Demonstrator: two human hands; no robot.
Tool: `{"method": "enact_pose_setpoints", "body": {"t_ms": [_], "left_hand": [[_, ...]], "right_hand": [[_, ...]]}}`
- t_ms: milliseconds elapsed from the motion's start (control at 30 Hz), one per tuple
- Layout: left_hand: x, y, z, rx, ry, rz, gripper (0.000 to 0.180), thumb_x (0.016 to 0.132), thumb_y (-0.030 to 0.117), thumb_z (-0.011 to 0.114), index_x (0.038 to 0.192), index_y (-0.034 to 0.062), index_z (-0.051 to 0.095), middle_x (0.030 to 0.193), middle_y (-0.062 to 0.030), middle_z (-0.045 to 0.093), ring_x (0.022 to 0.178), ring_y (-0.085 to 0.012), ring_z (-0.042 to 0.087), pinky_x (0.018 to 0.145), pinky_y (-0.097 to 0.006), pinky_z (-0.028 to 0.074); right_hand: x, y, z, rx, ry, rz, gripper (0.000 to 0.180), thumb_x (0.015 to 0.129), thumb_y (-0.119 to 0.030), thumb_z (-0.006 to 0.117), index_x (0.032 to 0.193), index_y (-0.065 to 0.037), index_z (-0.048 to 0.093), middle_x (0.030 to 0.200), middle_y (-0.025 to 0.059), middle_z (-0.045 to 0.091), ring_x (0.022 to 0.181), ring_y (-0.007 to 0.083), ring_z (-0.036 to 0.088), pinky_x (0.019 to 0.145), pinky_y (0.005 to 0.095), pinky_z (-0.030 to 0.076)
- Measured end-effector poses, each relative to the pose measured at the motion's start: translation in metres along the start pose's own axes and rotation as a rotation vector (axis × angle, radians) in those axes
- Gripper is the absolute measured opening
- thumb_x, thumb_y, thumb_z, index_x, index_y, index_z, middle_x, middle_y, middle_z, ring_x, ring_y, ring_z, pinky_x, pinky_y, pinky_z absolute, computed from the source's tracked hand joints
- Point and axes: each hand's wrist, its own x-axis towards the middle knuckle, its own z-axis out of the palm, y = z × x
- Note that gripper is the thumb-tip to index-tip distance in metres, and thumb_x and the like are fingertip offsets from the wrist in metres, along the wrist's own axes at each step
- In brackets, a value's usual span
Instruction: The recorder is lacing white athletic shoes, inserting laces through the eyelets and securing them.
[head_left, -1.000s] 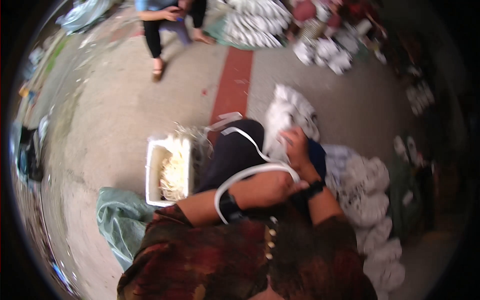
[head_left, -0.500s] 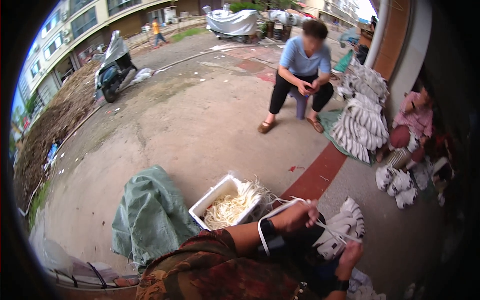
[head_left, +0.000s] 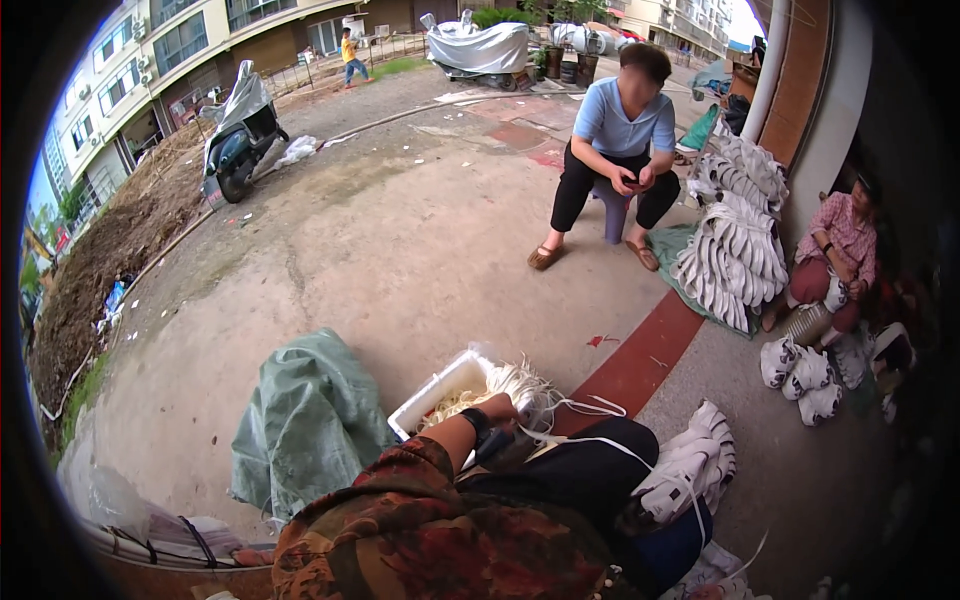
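My left hand (head_left: 498,408), with a dark band at the wrist, reaches to the right end of a white foam box (head_left: 440,388). Its fingers look closed at a bunch of white shoelaces (head_left: 525,385) hanging over the box's edge; the fingertips are partly hidden. Paler, cream laces lie inside the box. One loose white lace (head_left: 610,442) runs from beside this hand across my dark-trousered knee toward a row of nested white shoe uppers (head_left: 690,462) on my right. My right hand does not show clearly; more white uppers lie at the lower edge there.
A green woven sack (head_left: 308,420) stands left of the box. Ahead, a person in a light blue shirt (head_left: 625,130) sits on a stool. At right are stacked white shoe uppers (head_left: 735,255) and a seated person in pink (head_left: 840,235). A covered scooter (head_left: 240,140) stands far left.
My left hand has moved from the lace near the uppers back to the bunch at the box. My right hand has dropped out of clear sight. The lace now lies slack over my knee.
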Motion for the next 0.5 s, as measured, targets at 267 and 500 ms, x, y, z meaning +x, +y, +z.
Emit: {"method": "enact_pose_setpoints", "body": {"t_ms": [267, 500], "left_hand": [[-0.009, 0.235, 0.036, 0.284, 0.425, 0.919, 0.018, 0.068, 0.003, 0.049, 0.086, 0.0015, 0.052, 0.076, -0.0211, 0.054, 0.069, -0.0379, 0.055, 0.061, -0.046, 0.046], [-0.004, 0.311, 0.097, 0.200, 0.084, 1.034, 0.023, 0.072, 0.014, 0.061, 0.092, 0.0019, 0.057, 0.089, -0.0179, 0.058, 0.081, -0.0341, 0.057, 0.070, -0.038, 0.048]], "right_hand": [[-0.004, -0.070, 0.212, -1.482, 0.178, -0.076, 0.016, 0.075, -0.014, 0.056, 0.076, 0.002, 0.053, 0.081, 0.0233, 0.055, 0.073, 0.0391, 0.051, 0.063, 0.0470, 0.039], [0.048, -0.050, 0.307, -1.278, -0.004, -0.612, 0.034, 0.069, 0.002, 0.055, 0.102, -0.002, 0.053, 0.100, 0.0229, 0.053, 0.094, 0.0387, 0.052, 0.081, 0.0420, 0.044]]}}
